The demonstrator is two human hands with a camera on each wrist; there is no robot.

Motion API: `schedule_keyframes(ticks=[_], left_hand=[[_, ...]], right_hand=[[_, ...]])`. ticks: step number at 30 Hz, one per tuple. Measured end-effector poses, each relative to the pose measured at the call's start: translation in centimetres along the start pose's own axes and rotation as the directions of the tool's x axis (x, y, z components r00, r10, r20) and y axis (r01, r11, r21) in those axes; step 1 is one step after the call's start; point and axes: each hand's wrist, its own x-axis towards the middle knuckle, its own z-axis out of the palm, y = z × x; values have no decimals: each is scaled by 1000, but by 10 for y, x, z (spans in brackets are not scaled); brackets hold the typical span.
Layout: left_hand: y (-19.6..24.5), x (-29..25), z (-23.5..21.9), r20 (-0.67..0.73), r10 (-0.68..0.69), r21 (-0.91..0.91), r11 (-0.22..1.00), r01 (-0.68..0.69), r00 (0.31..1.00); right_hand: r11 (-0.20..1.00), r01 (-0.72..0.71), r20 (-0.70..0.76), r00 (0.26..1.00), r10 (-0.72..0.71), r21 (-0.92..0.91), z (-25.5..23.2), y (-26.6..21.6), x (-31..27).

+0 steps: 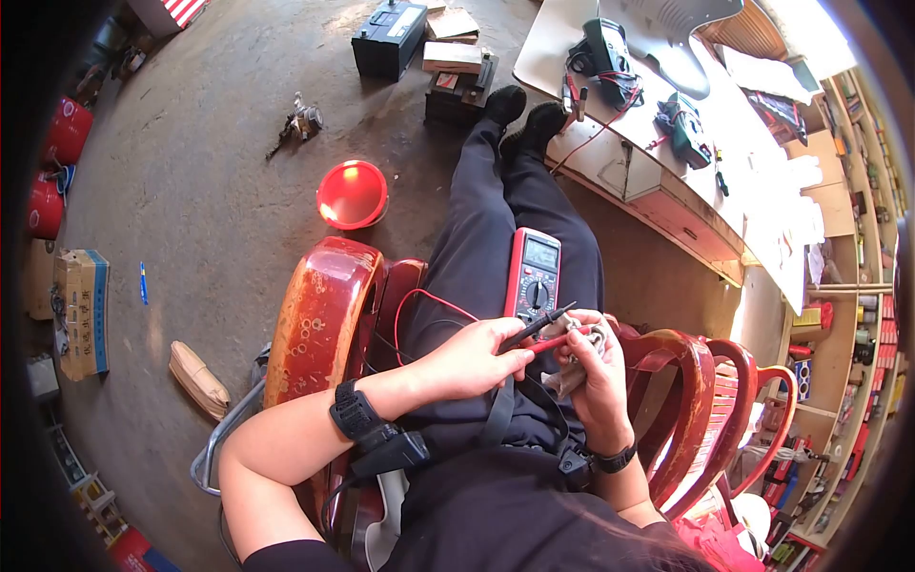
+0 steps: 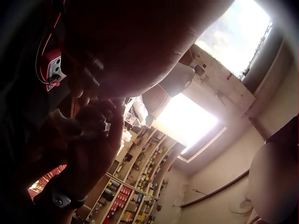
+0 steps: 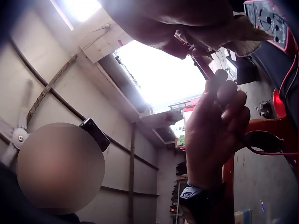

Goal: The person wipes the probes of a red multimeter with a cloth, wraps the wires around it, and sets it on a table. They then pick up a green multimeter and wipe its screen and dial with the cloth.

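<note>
My left hand (image 1: pixel 481 357) grips a black test probe (image 1: pixel 526 331) and a red test probe (image 1: pixel 545 344) together, their tips pointing toward the right hand. Between its fingertips, my right hand (image 1: pixel 599 381) pinches a small metallic part, mostly hidden by the fingers. A pale cloth (image 1: pixel 568 379) hangs from the same hand and also shows in the right wrist view. A red-framed multimeter (image 1: pixel 519 278) lies on the person's thighs, just beyond the hands. The red lead (image 1: pixel 412 297) loops out to the left of the lap. Fingers of both hands nearly meet over the lap.
Red wooden armrests (image 1: pixel 319 296) flank the seated person. A red bucket (image 1: pixel 353 195) stands on the floor ahead, with a car battery (image 1: pixel 389 43) beyond it. Along the right is a white desk (image 1: pixel 610 162) bearing testers with leads. Stocked shelves (image 1: pixel 863 381) line the far right.
</note>
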Motion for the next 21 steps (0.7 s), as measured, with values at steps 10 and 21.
schedule_keyframes(ticks=[10,21], left_hand=[[-7,3,4,-15,169,-48,984,-169,986],[8,-4,1,6,147,63,987,-147,989]], right_hand=[[1000,-15,-27,1000,15,-3,4,-2,-2],[1000,-21,-2,1000,21,0,2,0,-1]])
